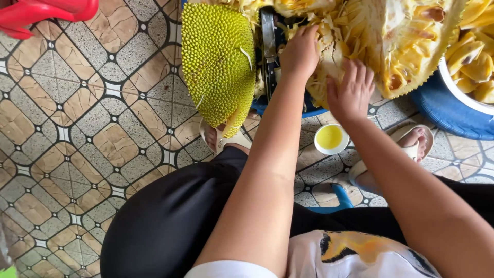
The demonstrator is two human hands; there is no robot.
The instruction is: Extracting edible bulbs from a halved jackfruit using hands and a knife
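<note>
A cut jackfruit lies at the top of the view. One green spiky piece stands to the left, rind towards me. An opened piece with yellow flesh lies to the right. My left hand reaches into the stringy yellow fibres between them, fingers curled into the flesh. My right hand presses on the fibres just right of it, fingers spread. A dark knife blade lies between the green piece and my left hand.
A small white bowl of yellow oil sits on the tiled floor below my right hand. A white bowl of yellow pods rests on a blue ring at right. My sandalled feet flank the oil bowl. A red object is top left.
</note>
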